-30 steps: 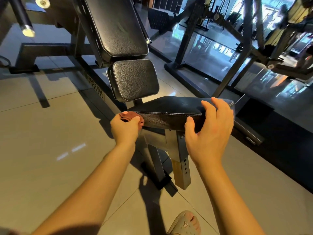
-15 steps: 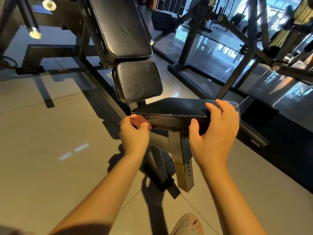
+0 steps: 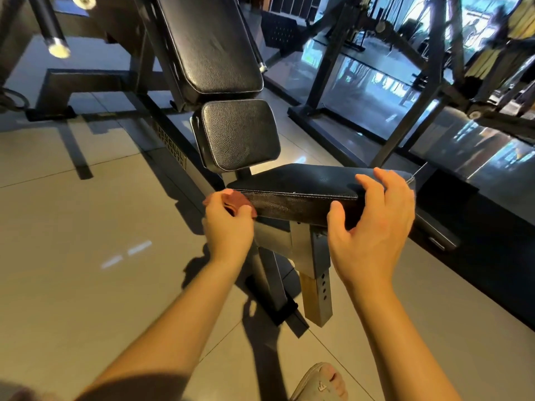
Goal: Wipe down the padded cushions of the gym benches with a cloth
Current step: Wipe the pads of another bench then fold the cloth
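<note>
Left hand (image 3: 228,227) pinches cloth (image 3: 236,199) against seat cushion (image 3: 298,180); right hand (image 3: 373,227) grips its corner.

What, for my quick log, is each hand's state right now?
Left hand: closed, pinching the reddish cloth against the seat cushion corner.
Right hand: curled round the seat cushion's front edge.
</note>
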`<state>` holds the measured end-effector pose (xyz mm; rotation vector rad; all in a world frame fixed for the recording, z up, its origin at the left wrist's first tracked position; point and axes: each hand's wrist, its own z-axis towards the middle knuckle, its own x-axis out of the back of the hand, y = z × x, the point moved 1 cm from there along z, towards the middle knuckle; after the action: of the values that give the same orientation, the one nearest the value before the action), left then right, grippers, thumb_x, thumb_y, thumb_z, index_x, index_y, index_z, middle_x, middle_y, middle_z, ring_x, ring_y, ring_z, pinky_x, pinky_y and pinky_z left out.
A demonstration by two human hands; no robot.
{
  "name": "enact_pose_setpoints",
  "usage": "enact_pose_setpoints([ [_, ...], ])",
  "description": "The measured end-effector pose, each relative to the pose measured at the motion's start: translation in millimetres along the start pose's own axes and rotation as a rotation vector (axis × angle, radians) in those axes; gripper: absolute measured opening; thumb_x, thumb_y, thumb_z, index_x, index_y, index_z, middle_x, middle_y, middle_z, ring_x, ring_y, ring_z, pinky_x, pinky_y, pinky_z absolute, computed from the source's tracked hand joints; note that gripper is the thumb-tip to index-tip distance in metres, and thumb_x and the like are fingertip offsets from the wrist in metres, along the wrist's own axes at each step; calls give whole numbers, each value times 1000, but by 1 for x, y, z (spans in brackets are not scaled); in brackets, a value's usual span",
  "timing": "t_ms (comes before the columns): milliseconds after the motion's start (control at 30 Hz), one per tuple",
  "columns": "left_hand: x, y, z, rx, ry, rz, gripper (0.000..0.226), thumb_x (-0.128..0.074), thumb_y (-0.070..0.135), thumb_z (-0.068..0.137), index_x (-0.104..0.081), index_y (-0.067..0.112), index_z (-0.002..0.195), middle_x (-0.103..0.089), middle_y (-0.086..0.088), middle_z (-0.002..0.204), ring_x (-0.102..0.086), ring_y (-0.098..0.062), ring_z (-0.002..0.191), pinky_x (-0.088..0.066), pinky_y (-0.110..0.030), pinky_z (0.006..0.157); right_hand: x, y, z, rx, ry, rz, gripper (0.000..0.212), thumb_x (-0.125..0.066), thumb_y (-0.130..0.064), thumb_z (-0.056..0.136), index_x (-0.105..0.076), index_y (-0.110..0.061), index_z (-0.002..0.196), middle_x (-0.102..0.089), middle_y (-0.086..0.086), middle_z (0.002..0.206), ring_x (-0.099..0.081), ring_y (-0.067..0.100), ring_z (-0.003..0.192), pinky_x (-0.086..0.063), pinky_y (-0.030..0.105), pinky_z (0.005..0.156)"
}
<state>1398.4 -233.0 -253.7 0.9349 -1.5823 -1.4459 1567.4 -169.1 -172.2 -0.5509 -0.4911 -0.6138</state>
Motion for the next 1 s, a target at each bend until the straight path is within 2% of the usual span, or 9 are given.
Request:
enact_pose_setpoints([
  [67,-14,12,-42,-149,-96,-22,40,-74,18,88,-53,41,114,-52,17,117,-53,-1,104,-42,-11,84,-2,0,1,-4,8,-3,46,-67,-30,87,-60,-13,129,-52,10,142,-40,30,140,-33,61,114],
  [167,-25,9,-65,-225,-183,-51,45,-74,19,91,-52,44,121,-47,29,121,-50,-3,120,-44,-17,99,-3,-1,1,-29,24,1,45,-65,-31,88,-60,-13,129,-53,9,141,-42,29,139,-33,61,113],
  [300,-17,3,-31,-191,-69,-46,42,-75,12,87,-60,34,120,-57,10,126,-54,-10,116,-42,-4,85,-2,0,1,-6,-1,8,45,-65,-31,88,-60,-12,129,-52,10,140,-42,30,139,-34,61,112],
  [400,-5,-15,13,34,27,-112,32,-75,7,80,-66,34,97,-67,2,108,-66,-20,99,-58,-35,89,1,2,1,14,-33,-1,46,-67,-30,88,-59,-12,130,-52,10,141,-41,31,139,-34,61,113],
  [467,4,-20,27,181,29,-128,27,-75,8,80,-67,30,93,-70,0,100,-69,-24,94,-59,-46,90,3,2,1,13,-51,-2,47,-66,-30,88,-59,-13,130,-51,9,142,-40,30,140,-33,60,114],
  [633,-22,19,-48,-133,-97,-69,37,-73,17,90,-59,31,121,-58,13,111,-58,-2,99,-44,-4,78,3,2,1,5,-53,-11,47,-68,-29,88,-59,-13,131,-51,8,144,-38,29,142,-30,59,117],
  [767,-20,16,-43,-244,-115,-56,42,-76,16,85,-60,40,115,-60,9,124,-58,-8,111,-48,-19,94,2,2,0,6,-52,1,46,-67,-29,88,-60,-13,130,-51,9,143,-38,29,142,-30,60,116],
  [900,9,-10,34,78,-10,-75,35,-78,19,72,-70,37,101,-71,1,107,-69,-19,94,-61,-43,84,4,2,1,14,-75,2,44,-69,-28,88,-60,-15,129,-50,7,143,-38,29,142,-32,60,115],
  [1000,7,0,24,32,-7,18,35,-77,14,79,-69,29,110,-69,3,106,-66,-18,97,-59,-36,83,5,2,1,8,-74,-10,44,-68,-29,88,-60,-15,129,-50,7,144,-38,28,142,-33,61,114],
])
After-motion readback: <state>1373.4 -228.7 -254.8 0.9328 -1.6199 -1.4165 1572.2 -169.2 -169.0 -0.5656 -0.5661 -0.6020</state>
